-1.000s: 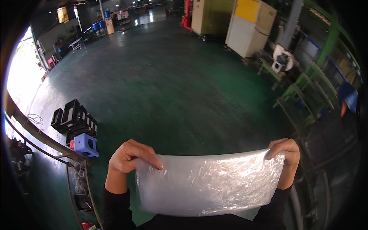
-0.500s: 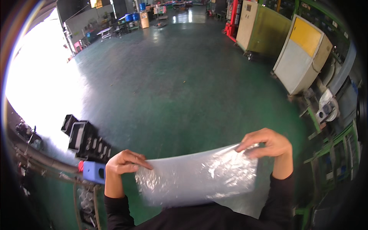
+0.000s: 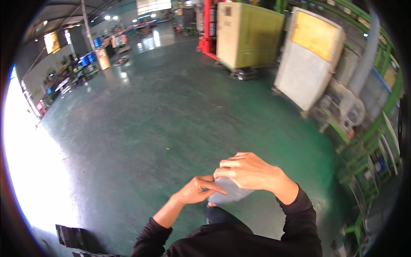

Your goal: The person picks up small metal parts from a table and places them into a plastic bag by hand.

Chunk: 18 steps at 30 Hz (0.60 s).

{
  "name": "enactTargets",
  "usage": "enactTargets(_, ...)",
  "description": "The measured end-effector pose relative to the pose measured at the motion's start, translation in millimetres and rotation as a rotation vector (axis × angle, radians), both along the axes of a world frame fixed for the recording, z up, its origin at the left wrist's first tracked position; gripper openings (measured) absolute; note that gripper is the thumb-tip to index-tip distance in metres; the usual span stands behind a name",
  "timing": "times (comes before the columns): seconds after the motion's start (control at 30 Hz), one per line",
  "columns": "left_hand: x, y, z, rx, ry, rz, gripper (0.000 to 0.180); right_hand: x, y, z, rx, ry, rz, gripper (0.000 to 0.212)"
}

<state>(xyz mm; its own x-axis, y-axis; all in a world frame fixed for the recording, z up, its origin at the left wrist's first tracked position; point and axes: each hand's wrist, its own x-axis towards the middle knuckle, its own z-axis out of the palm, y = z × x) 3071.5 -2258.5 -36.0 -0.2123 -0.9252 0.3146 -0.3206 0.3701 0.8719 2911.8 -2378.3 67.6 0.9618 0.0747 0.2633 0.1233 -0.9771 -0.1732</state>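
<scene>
A clear plastic bag is bunched up small between my hands, low in the middle of the view. My left hand pinches its left edge, with the index finger stretched over the plastic. From above, my right hand grips the bag's upper part with curled fingers. The two hands meet at the bag's upper left corner. Most of the plastic is hidden behind the right hand.
Green floor spreads ahead. A grey cabinet with a yellow panel and a cream and olive cabinet stand right, beside a red post. Green racks line the right edge. A black bin lies low left.
The bag was stretched wide between my spread hands; now they have come together and it is gathered up. The view has turned right, and the blue box at left is out of sight.
</scene>
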Motion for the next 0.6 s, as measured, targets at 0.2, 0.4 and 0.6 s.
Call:
enactTargets(0.2,164,-74,14,-0.059,0.068,0.406,0.031,233,-118,28,0.126,-0.028,0.254,0.041)
enactTargets(0.4,361,-187,1,-0.136,-0.005,0.564,0.035,436,-235,19,0.158,-0.215,0.284,0.047)
enactTargets(0.6,546,-386,9,-0.018,-0.06,0.346,0.035,573,-408,21,0.19,-0.23,-0.069,0.037)
